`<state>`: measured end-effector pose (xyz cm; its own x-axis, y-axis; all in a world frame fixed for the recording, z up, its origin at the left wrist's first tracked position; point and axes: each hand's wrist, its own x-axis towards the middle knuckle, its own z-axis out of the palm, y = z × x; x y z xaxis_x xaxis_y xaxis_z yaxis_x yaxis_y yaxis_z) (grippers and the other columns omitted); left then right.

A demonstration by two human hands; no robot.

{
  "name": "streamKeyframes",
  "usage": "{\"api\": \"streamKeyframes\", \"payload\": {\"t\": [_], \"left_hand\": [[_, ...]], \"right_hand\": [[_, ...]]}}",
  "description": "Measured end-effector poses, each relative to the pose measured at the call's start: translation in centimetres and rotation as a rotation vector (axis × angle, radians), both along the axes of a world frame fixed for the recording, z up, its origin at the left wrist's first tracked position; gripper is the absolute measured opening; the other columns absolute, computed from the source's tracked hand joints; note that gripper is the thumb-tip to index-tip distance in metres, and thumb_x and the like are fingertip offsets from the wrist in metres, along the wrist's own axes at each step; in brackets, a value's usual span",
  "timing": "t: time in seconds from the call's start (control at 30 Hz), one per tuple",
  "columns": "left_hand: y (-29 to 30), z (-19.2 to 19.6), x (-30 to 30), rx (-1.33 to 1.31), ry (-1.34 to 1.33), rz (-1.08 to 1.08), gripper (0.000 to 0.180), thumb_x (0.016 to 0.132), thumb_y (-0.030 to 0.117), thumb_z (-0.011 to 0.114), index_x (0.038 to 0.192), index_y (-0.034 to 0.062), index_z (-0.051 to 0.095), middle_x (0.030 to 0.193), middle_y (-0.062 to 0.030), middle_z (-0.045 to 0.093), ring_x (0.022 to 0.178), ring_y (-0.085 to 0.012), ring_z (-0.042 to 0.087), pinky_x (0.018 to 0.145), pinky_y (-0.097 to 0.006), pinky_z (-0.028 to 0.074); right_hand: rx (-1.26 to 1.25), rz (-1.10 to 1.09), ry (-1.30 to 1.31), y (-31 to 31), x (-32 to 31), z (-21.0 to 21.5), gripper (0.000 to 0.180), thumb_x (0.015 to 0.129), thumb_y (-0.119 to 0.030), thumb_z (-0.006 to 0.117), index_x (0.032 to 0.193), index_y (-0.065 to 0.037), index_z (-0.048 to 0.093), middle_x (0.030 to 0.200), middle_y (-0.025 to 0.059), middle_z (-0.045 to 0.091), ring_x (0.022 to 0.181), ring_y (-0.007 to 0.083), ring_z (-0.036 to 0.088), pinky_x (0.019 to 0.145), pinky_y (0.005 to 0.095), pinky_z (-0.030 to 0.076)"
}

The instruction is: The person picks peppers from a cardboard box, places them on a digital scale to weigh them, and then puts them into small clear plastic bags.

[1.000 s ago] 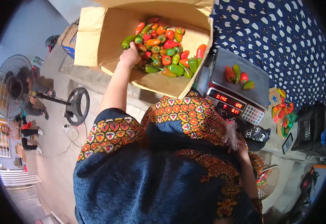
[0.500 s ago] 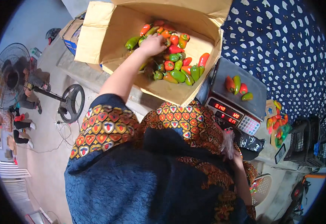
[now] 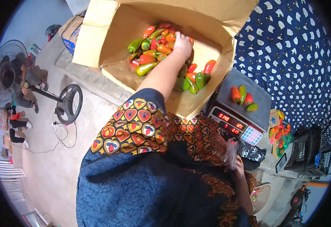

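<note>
Four peppers [image 3: 243, 97] sit on the scale [image 3: 245, 113] at right while the left hand [image 3: 182, 44] has slid farther right across the box [image 3: 108, 34], fingers now curled down onto the pepper heap [image 3: 156, 49]; grip unclear. Right hand [image 3: 238, 171] hangs low, closure unreadable.

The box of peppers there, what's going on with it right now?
A person is reaching into a large cardboard box full of red, orange and green peppers. Their left hand is down in the pile, though whether it has closed on one cannot be told. To the right, a digital scale has four peppers on its pan. Their right hand is low by their side, near the scale, partly hidden by clothing.
</note>
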<state>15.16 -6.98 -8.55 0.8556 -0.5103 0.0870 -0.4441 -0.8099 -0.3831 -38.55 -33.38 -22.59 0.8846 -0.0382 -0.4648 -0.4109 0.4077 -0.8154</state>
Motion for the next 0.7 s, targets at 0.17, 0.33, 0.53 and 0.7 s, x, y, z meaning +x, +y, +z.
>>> {"api": "streamKeyframes", "payload": {"t": [0.17,0.33,0.53,0.7], "left_hand": [[-2.6,0.1,0.4,0.29,0.185,0.187,0.039,0.088,0.027,0.053,0.123,0.0112,0.059,0.128,-0.0081,0.055,0.12,-0.0291,0.048,0.089,-0.058,0.036],[-1.9,-2.1,-0.3,0.146,0.213,0.234,0.039,0.088,0.027,0.053,0.123,0.0132,0.06,0.129,-0.0082,0.055,0.115,-0.0317,0.052,0.091,-0.062,0.035],[-3.8,-0.1,-4.8,0.168,0.202,-0.133,0.03,0.084,0.024,0.055,0.108,0.009,0.068,0.109,-0.0118,0.066,0.096,-0.0316,0.063,0.064,-0.057,0.05],[-7.6,-4.1,-7.2,-0.034,0.239,-0.376,0.026,0.082,0.02,0.052,0.096,0.0078,0.07,0.1,-0.0091,0.068,0.09,-0.027,0.065,0.069,-0.05,0.051]], "right_hand": [[-0.041,-0.002,0.047,0.2,-0.4,0.3,0.027,0.089,-0.014,0.053,0.108,0.003,0.058,0.099,0.0121,0.063,0.082,0.022,0.064,0.062,0.0342,0.054],[-0.032,-0.008,-0.027,0.6,-0.4,-0.2,0.028,0.089,-0.016,0.054,0.108,0.004,0.058,0.1,0.012,0.062,0.083,0.0218,0.063,0.061,0.0337,0.054],[0.032,-0.042,-0.011,1.6,0.0,0.7,0.029,0.088,-0.019,0.056,0.105,0.004,0.058,0.094,0.013,0.063,0.076,0.0224,0.063,0.059,0.0334,0.053],[-0.116,-0.006,0.072,-0.3,-0.8,-0.2,0.026,0.088,-0.016,0.055,0.105,0.002,0.059,0.094,0.0116,0.063,0.077,0.0209,0.063,0.062,0.0331,0.053]]}}
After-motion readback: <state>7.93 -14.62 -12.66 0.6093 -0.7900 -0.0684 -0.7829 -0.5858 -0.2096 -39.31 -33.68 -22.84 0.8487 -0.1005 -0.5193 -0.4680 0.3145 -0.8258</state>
